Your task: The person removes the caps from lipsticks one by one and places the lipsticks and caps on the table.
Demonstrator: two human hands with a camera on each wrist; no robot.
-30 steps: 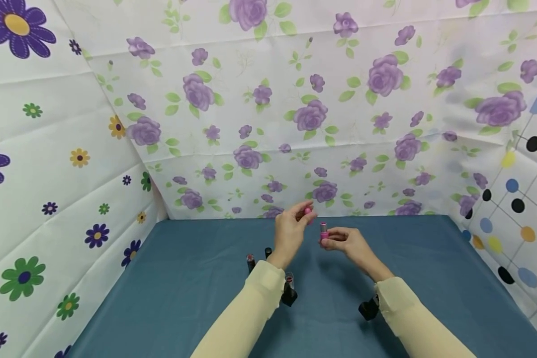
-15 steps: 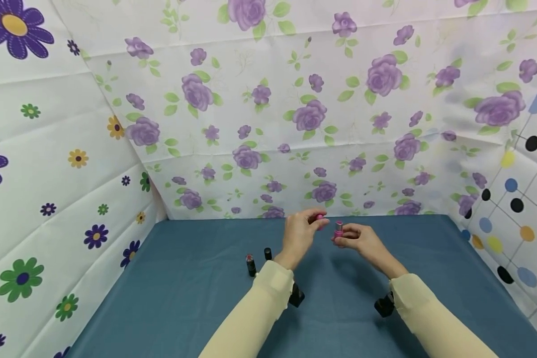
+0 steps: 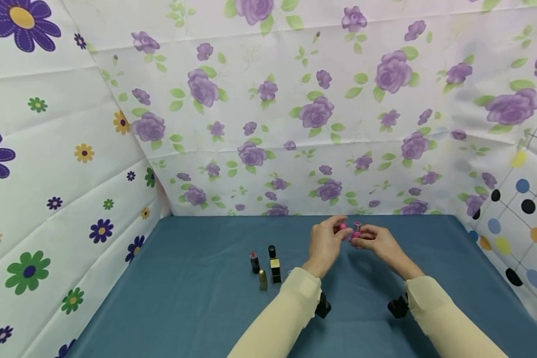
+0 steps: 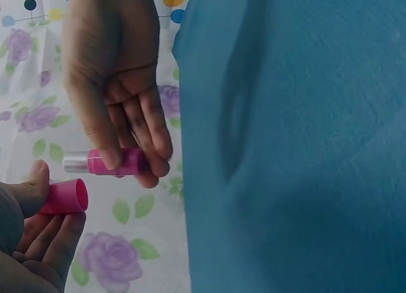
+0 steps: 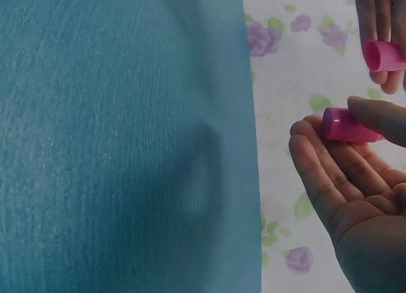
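My left hand [image 3: 325, 246] pinches a hollow pink lipstick cap [image 4: 66, 196] between thumb and fingers, its round mouth facing outward in the left wrist view. Just to its right, my right hand [image 3: 382, 244] holds a pink lipstick [image 3: 356, 231] upright by its base, the silver collar bare on top. Thumb and fingertips grip the lipstick's pink base [image 5: 349, 125] in the right wrist view, where the cap [image 5: 384, 56] shows above it. Cap and lipstick are side by side, a small gap between them in the left wrist view. Both hands are raised near the table's far edge.
On the blue-covered table [image 3: 192, 308] left of my arms stand a dark lipstick with a reddish top [image 3: 254, 262], a gold bullet-shaped tube [image 3: 263, 280], a black tube with a gold band [image 3: 275, 271] and a small black cylinder [image 3: 272, 251]. Floral cloth [image 3: 259, 124] hangs behind.
Both hands have moved right with the cap and lipstick, the left further, so the two pieces are closer together. The gold tube and gold-banded tube have come out from behind the left arm.
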